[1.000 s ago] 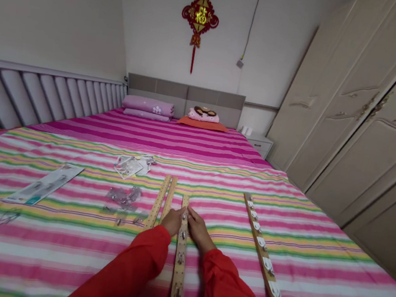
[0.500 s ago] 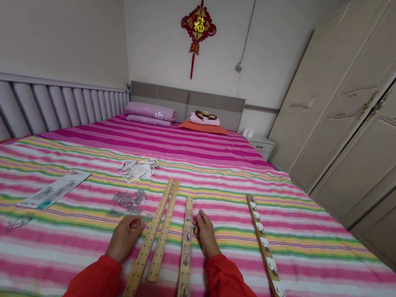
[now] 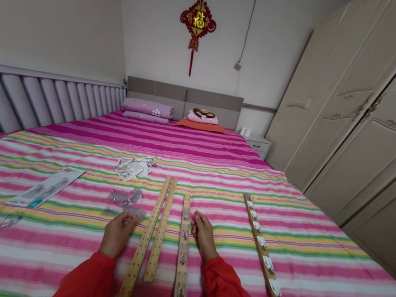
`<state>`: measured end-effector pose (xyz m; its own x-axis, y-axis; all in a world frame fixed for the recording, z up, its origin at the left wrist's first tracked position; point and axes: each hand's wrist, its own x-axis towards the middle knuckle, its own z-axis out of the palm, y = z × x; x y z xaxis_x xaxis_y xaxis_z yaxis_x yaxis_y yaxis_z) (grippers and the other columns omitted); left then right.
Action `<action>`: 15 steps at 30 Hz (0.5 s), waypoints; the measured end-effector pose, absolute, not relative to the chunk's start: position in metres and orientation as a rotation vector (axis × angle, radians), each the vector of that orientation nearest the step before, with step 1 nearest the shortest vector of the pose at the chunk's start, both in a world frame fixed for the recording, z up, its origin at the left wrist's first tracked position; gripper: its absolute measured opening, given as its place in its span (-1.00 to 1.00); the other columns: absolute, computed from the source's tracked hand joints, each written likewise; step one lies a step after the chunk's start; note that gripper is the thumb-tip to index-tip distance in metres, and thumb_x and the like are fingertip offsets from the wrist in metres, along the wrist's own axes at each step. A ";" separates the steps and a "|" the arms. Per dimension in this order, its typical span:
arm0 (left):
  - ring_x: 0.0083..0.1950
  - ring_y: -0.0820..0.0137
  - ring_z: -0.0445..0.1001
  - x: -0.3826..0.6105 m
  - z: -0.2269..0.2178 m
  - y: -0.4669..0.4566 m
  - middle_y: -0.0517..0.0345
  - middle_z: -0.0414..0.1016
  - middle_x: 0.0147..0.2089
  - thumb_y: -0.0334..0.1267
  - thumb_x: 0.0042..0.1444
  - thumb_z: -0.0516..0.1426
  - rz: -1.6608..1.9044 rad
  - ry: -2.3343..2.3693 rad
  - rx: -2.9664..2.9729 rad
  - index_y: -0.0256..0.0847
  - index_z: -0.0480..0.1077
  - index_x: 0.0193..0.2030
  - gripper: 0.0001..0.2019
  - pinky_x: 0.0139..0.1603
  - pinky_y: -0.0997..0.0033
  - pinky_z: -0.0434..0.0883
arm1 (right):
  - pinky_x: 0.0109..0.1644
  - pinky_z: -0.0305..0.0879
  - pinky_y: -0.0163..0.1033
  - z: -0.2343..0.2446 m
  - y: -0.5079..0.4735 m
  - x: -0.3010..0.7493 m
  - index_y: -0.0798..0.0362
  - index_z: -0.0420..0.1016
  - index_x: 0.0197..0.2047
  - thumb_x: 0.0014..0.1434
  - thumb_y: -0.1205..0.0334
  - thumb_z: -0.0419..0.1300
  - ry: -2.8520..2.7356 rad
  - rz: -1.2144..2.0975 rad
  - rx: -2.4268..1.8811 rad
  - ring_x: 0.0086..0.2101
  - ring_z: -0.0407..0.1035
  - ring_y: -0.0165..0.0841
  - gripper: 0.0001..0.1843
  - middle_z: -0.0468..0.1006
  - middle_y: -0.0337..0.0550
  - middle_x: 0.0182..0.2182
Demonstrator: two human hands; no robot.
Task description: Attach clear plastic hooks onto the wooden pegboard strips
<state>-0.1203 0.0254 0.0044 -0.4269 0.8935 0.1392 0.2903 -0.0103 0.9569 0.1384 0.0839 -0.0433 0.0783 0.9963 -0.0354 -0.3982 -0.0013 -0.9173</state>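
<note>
On the left, my left hand (image 3: pixel 118 233) is closed, fingertips curled together beside the clear plastic bags (image 3: pixel 125 199). Whether it grips a bag edge is hidden. My right hand (image 3: pixel 205 236) is closed in a loose pinch just right of a wooden strip (image 3: pixel 182 270) with several metal clips along it. Anything between those fingertips is too small to make out. Two bare wooden strips with rows of holes, a longer one (image 3: pixel 144 244) and a shorter one (image 3: pixel 160 237), lie side by side between my left hand and the clipped strip.
At the right lies another wooden strip (image 3: pixel 262 250) bearing white pieces and metal clips. White packets (image 3: pixel 131 167) sit farther back. A long blister card (image 3: pixel 46 188) and a thin wire loop (image 3: pixel 9 220) lie left. The striped bedsheet (image 3: pixel 55 256) is slightly wrinkled.
The view has shifted slightly, so everything sits a little farther left. My left hand has drawn slightly away from the longer bare strip. My right hand stays beside the clipped strip.
</note>
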 end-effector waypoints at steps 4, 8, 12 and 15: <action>-0.39 0.39 0.52 -0.104 0.024 0.025 0.15 0.55 -0.46 -0.21 -0.21 0.31 1.461 1.426 0.965 -0.27 0.45 -0.44 -0.79 -0.33 0.46 0.46 | -0.67 -0.03 -0.40 -0.044 0.084 0.138 0.13 0.50 -0.25 -0.13 -0.03 0.34 -0.848 1.337 -0.928 -0.72 0.12 -0.58 -0.55 0.42 -0.34 -0.60; -0.30 0.46 0.57 -0.075 0.042 0.025 0.09 0.59 -0.35 -0.44 -0.04 0.25 1.410 1.139 0.578 -0.30 0.44 -0.36 -0.91 -0.24 0.56 0.51 | -0.67 -0.03 -0.40 -0.046 0.086 0.139 0.14 0.53 -0.34 -0.16 0.00 0.36 -0.845 1.350 -0.916 -0.72 0.13 -0.57 -0.60 0.42 -0.34 -0.62; -0.29 0.47 0.59 -0.051 0.051 0.023 0.04 0.60 -0.28 -0.58 0.09 0.11 1.332 0.994 0.386 -0.33 0.42 -0.24 -0.85 -0.23 0.59 0.53 | -0.67 -0.04 -0.40 -0.047 0.086 0.140 0.13 0.54 -0.36 -0.18 0.02 0.38 -0.828 1.353 -0.886 -0.72 0.12 -0.57 -0.63 0.42 -0.33 -0.62; -0.29 0.45 0.59 -0.042 0.050 0.024 0.00 0.60 -0.30 -0.59 0.12 0.06 1.292 1.008 0.331 -0.37 0.41 -0.22 -0.84 -0.25 0.58 0.54 | -0.66 -0.05 -0.39 -0.045 0.084 0.141 0.12 0.55 -0.37 -0.17 0.04 0.37 -0.816 1.343 -0.885 -0.71 0.12 -0.56 -0.66 0.41 -0.33 -0.64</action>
<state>-0.0419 0.0237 0.0501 -0.0571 0.9003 -0.4314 -0.6373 0.2997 0.7099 0.1409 0.0844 -0.0451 0.0655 0.9978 -0.0093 -0.4516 0.0214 -0.8919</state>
